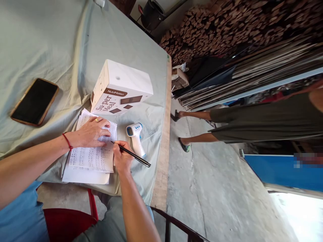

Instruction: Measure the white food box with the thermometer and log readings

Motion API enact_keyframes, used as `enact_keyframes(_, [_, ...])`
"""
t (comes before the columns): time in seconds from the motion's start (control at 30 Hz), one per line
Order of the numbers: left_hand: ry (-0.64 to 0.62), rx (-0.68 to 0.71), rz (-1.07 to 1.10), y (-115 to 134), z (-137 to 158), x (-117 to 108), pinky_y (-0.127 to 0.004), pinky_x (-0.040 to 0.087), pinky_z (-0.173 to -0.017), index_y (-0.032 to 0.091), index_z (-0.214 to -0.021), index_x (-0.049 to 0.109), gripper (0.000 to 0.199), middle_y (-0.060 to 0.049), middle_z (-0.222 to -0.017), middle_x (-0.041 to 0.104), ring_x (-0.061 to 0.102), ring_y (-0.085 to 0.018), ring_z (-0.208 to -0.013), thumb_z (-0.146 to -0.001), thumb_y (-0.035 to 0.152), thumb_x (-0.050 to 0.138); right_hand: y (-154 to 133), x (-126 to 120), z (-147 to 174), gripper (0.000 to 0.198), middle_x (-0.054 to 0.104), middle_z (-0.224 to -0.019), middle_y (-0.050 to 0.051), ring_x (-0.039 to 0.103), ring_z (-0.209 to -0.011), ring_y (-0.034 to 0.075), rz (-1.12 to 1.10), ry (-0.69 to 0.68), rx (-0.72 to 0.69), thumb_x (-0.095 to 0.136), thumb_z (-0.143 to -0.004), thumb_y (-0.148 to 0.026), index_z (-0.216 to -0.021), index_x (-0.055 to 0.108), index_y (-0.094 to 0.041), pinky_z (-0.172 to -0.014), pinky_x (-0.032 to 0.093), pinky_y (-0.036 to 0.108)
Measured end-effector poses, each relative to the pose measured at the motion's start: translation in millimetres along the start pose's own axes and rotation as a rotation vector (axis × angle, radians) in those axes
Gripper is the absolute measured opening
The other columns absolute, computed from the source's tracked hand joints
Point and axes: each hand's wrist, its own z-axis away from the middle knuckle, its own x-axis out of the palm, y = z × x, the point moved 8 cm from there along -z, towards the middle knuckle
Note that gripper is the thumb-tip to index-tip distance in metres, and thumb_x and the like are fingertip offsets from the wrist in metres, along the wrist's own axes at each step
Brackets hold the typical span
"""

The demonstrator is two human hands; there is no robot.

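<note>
My right hand (122, 156) grips a black pen (135, 156), its tip down at the right edge of the handwritten sheets (92, 158). Across the upper part of those sheets lies my left hand (94, 132), fingers spread and pressing on the paper; it wears a ring and a red wrist string. A blank white sheet (85, 177) sticks out below the written ones. Just right of the papers rests a white and blue infrared thermometer (136, 137). Beyond my left hand stands a white box (126, 82) printed "NutriMotion Su-per Meal".
A phone (35, 101) in a tan case lies on the cloth-covered table (136, 43) at the left. The table's bare wooden edge (161, 174) runs along the right. Another person (227, 121) stands on the concrete floor, near stacked firewood (227, 30) and a blue panel (277, 171).
</note>
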Motion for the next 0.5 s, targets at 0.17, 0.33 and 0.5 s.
enact_keyframes(0.17, [-0.016,-0.007,0.012,0.7,-0.5,-0.5,-0.046,0.038,-0.107,0.024,-0.104,0.078,0.022,-0.009,-0.13,0.062,0.057,-0.028,-0.12,-0.085,0.034,0.078,-3.9,0.2,-1.3,0.022,0.064,-0.062,-0.003,0.054,-0.054,0.013,0.018,-0.011,-0.012,0.058,-0.084,-0.039,-0.079,0.068,-0.02,-0.056,0.047,0.027])
enact_keyframes(0.33, [-0.004,-0.001,0.011,0.2,-0.1,-0.4,-0.047,0.039,-0.106,0.023,-0.104,0.078,0.023,-0.01,-0.13,0.062,0.057,-0.029,-0.12,-0.085,0.035,0.077,-7.8,-1.0,-1.8,0.02,0.064,-0.062,-0.004,0.055,-0.054,0.013,0.037,-0.007,-0.027,0.057,-0.084,-0.038,-0.078,0.067,-0.021,-0.056,0.047,0.026])
enact_keyframes(0.5, [0.023,0.017,0.001,0.1,0.8,-0.7,-0.046,0.039,-0.105,0.025,-0.102,0.077,0.021,-0.008,-0.129,0.063,0.056,-0.027,-0.119,-0.084,0.035,0.077,-7.5,-0.4,-1.8,0.02,0.064,-0.063,-0.003,0.055,-0.054,0.013,0.03,-0.018,-0.021,0.057,-0.084,-0.037,-0.079,0.067,-0.021,-0.056,0.047,0.026])
